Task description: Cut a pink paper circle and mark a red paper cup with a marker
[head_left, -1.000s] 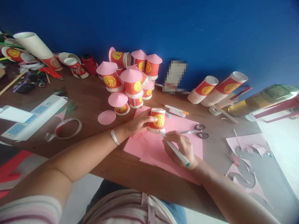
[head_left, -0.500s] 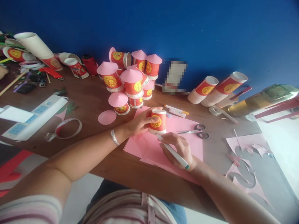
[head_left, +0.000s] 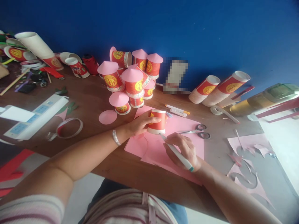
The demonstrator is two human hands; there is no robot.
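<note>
My left hand [head_left: 141, 123] grips a red paper cup [head_left: 158, 120] above pink paper sheets [head_left: 149, 151]; the cup's wider white rim faces down. Its yellow emblem shows only in part, at the left side. In my right hand [head_left: 183, 150] is a white marker [head_left: 179, 155] with a green end, its tip at or very near the cup's lower rim. Scissors [head_left: 198, 131] lie partly open on the pink sheets, right of the cup. Behind the cup are two capped markers [head_left: 177, 110].
Several red cups with pink cone tops [head_left: 132, 79] stand at the back, a pink disc [head_left: 107, 117] before them. Stacked cups [head_left: 227, 87] and tape [head_left: 217, 109] are at the right, paper scraps [head_left: 247, 174] nearer. A power strip [head_left: 37, 116] and tape ring [head_left: 69, 128] lie left.
The held cup has turned, so its yellow emblem has shifted to the left side. My right hand and the marker have moved slightly right.
</note>
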